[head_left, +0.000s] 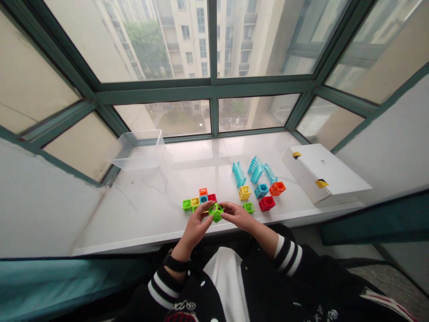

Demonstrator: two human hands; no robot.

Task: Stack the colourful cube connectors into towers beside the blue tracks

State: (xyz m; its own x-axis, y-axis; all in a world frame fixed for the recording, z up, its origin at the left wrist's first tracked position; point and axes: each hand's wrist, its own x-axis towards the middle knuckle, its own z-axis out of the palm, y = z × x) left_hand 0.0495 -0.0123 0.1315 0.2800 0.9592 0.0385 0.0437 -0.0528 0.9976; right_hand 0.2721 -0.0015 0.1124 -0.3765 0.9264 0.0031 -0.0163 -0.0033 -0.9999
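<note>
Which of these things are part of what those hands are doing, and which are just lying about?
In use: the left hand and right hand holding a green plastic block, with the small coloured blocks and teal ribbed pieces close by.

Lying about: a clear plastic tub and a white box.

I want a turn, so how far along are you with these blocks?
Done: a bunch of colored cubes sits pushed together on the sill. In hand: the left hand and right hand hold a green cube between them. Left: a yellow cube, teal cube, orange cube, red cube, small green cube and three teal pieces lie apart.
</note>
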